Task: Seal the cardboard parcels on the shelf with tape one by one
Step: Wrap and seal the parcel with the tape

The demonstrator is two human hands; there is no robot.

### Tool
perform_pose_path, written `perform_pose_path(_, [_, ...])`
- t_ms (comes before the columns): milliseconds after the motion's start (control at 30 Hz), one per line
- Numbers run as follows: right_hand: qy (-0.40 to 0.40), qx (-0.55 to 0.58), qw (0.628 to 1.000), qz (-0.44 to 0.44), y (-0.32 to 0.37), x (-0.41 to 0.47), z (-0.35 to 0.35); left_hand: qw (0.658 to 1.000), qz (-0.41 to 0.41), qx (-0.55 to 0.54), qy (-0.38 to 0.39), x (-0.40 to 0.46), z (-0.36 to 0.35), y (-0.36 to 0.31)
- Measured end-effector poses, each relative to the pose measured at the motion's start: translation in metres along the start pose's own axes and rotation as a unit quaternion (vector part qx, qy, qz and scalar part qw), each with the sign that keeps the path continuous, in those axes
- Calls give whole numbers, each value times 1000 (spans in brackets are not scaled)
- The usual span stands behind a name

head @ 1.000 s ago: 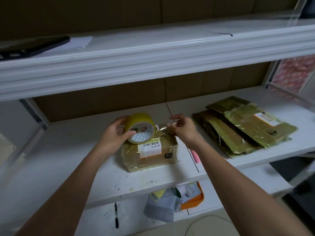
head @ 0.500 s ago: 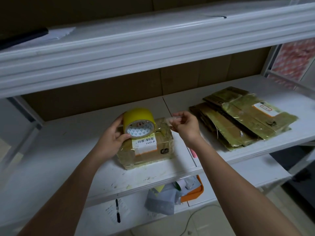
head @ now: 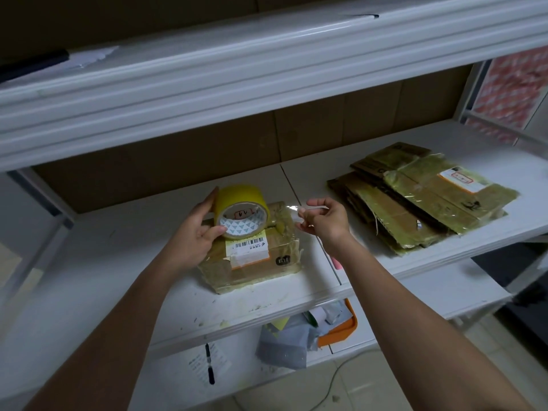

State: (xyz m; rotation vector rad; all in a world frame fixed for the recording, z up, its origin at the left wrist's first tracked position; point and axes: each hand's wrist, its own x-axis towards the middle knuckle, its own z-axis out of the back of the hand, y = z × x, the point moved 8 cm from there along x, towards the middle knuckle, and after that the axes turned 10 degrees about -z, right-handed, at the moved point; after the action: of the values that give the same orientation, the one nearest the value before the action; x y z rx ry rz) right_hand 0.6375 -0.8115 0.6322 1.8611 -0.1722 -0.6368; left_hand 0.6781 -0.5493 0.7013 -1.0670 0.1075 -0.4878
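- Head view is looking down on a white shelf (head: 118, 262), middle tier of a rack, with both of the person's bare arms reaching in.
- Left hand (head: 197, 232) is gripping the yellow tape roll (head: 240, 213): fingers curling round the far side and outer band, thumb pressing the near rim by the cardboard core.
- Roll is standing on edge, tilted, its lower rim resting on top of the cardboard parcel (head: 255, 259), over the upper end of the white barcode label (head: 247, 247).
- Right hand (head: 324, 219) is hovering just right of the roll, fingers curled in, thumb and fingertips pinching the free end of a clear tape strip (head: 289, 209).
- Strip is running from the roll across to that pinch, stretched above the parcel's far right corner; whether it is touching the box there is not clear.
- Parcel is sitting on the shelf near the front edge, beside the seam between two shelf boards, already glossy with tape wrap.
- Stack of flat taped cardboard parcels (head: 427, 197) is lying on the right shelf board, well apart from the hands.
- Lower tier is holding an orange tray (head: 344, 327), grey bags (head: 284, 342) and a black pen (head: 210, 363).
- Upper shelf (head: 237, 84) is carrying a dark flat object (head: 32, 62) at far left, on white paper.
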Motion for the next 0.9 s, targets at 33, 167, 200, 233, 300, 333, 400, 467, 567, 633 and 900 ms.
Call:
perform_pose_path(33, [6, 2, 1000, -3, -1, 0, 0, 1000, 5, -2, 0, 0, 1, 2])
perform_pose_path(167, [19, 2, 1000, -14, -6, -2, -1, 1000, 27, -3, 2, -1, 0, 11])
perform_pose_path(200, [21, 3, 1000, -20, -8, -3, -1, 1000, 30, -3, 1, -2, 0, 12])
perform_pose_path(233, [22, 6, 999, -27, -10, -3, -2, 999, 33, -4, 0, -2, 0, 13])
perform_pose_path(300, [26, 19, 999, -42, -14, -4, -1, 999, 36, -8, 0, -3, 0, 15])
perform_pose_path(333, [27, 25, 998, -48, -14, -4, -1, 999, 37, -10, 0, -4, 0, 15])
perform_pose_path(400, [26, 38, 998, -49, -12, -5, 0, 999, 37, -11, 0, -4, 0, 14])
perform_pose_path(467, [17, 46, 998, -30, -6, -6, 1, 999, 34, -15, -3, -3, 0, 13])
perform_pose_path(567, [-1, 40, 999, 7, 3, -7, 3, 999, 27, -23, -11, -4, 1, 11])
perform_pose_path(633, [-3, 20, 1000, 10, 1, -8, 2, 999, 22, -29, -11, -6, 2, 10])
perform_pose_path(900, [8, -24, 999, -42, -29, -6, -1, 1000, 26, -14, -6, -5, 0, 9])
